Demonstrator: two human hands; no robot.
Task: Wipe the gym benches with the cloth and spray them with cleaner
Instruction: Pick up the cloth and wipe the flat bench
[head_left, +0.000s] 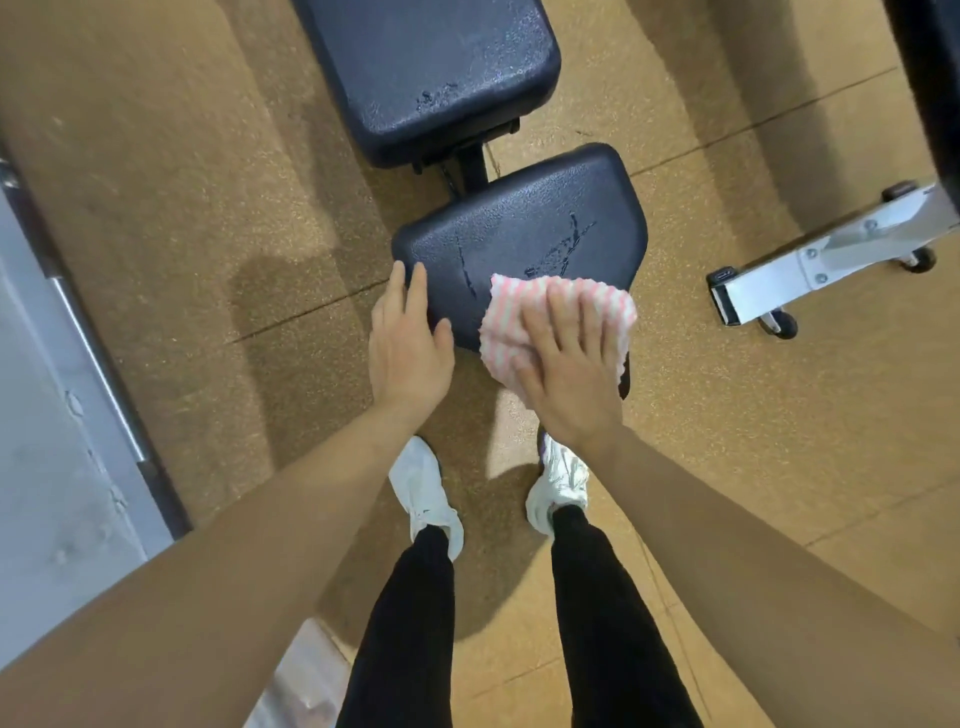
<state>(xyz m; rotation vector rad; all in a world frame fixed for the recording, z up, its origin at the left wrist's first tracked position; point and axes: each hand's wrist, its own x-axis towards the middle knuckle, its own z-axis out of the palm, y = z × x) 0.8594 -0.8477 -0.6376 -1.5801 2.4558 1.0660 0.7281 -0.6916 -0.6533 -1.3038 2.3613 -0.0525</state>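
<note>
Both arms outstretched; left hand (410, 353) and right hand (569, 374) flat, fingers straight.

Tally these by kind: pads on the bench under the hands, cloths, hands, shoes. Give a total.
Bench pads: 2 (seat pad, back pad)
Cloth: 1
Hands: 2 (left hand, right hand)
Shoes: 2 (left shoe, right shoe)
Total: 7

I can read no words, brand, label or number anywhere around my hands; the dark streaks on the seat pad (519, 228) just beyond my right hand (566, 364) form no letters, and the white frame foot (810, 265) well off to that hand's right shows only bolts, with nothing on it that I can make out as writing
</note>
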